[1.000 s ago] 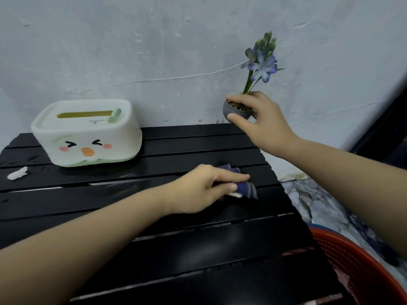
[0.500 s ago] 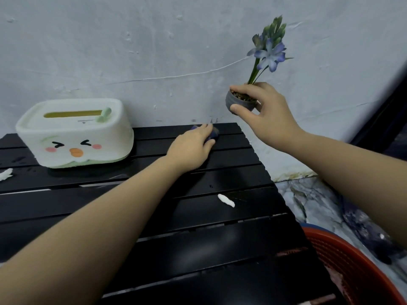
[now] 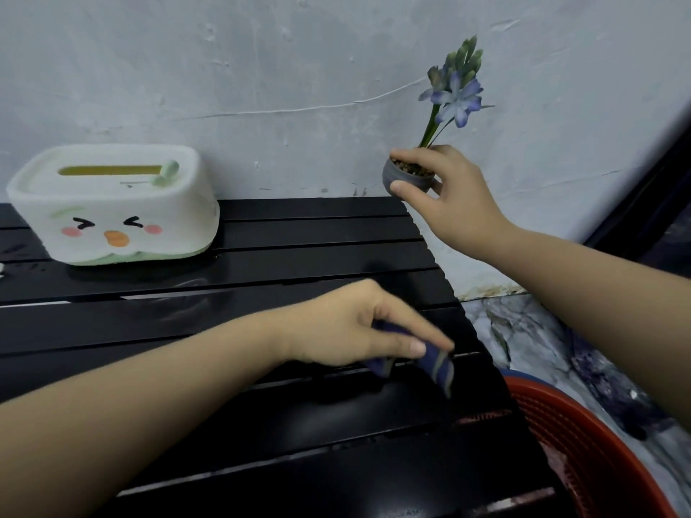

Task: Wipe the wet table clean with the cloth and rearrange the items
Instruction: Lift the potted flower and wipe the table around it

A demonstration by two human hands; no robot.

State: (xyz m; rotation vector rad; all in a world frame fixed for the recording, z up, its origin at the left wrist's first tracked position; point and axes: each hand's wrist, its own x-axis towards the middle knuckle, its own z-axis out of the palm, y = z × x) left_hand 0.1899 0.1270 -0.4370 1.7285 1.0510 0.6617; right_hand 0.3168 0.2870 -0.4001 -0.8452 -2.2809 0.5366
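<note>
My left hand point(image 3: 359, 327) presses a dark blue striped cloth point(image 3: 435, 362) onto the black slatted table point(image 3: 261, 424) near its right edge. The cloth's end hangs past my fingers. My right hand point(image 3: 448, 196) holds a small grey pot with a purple flower point(image 3: 405, 175) in the air, above and just beyond the table's back right corner. A white tissue box with a cartoon face point(image 3: 112, 203) stands at the back left of the table.
A red plastic basket point(image 3: 598, 454) sits on the floor to the right of the table. A grey wall runs right behind the table. A small white scrap point(image 3: 1, 271) lies at the left edge of the view.
My left hand has dragged the cloth from the table's back edge forward to the right edge. The white scrap seen mid-table no longer shows. The pot stays lifted.
</note>
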